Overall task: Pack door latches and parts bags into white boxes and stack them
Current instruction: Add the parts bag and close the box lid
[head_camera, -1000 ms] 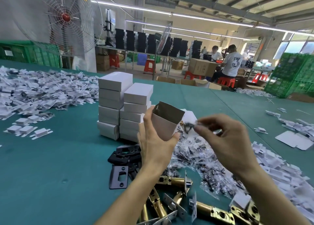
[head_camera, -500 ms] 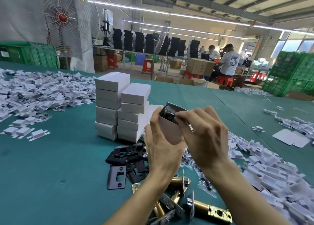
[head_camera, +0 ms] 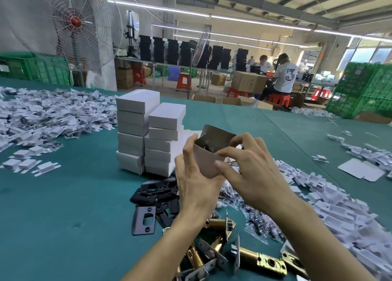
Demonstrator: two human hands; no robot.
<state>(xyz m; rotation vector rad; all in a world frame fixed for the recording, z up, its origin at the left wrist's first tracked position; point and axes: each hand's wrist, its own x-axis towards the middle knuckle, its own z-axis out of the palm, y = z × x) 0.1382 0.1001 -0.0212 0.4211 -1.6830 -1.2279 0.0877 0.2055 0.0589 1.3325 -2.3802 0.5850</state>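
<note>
My left hand (head_camera: 195,181) grips an open white box (head_camera: 206,162) held up above the green table (head_camera: 63,206), its brown-lined flap raised at the back. Dark parts show inside the box's mouth. My right hand (head_camera: 252,174) is at the box's open end, thumb on its front wall and fingertips curled over the rim. Two stacks of closed white boxes (head_camera: 148,132) stand just behind. Brass door latches (head_camera: 250,257) lie near the front edge. Clear parts bags (head_camera: 256,223) are heaped under my right wrist.
Black strike plates (head_camera: 152,193) lie left of my left wrist. Flat white box blanks (head_camera: 331,198) are piled at the right and more (head_camera: 42,113) at the far left. A large fan (head_camera: 74,24), green crates (head_camera: 360,89) and seated people (head_camera: 284,77) are beyond the table.
My right hand carried a parts bag from beside the box into its open end, and its fingers now sit on the rim. The bag is no longer visible outside the box.
</note>
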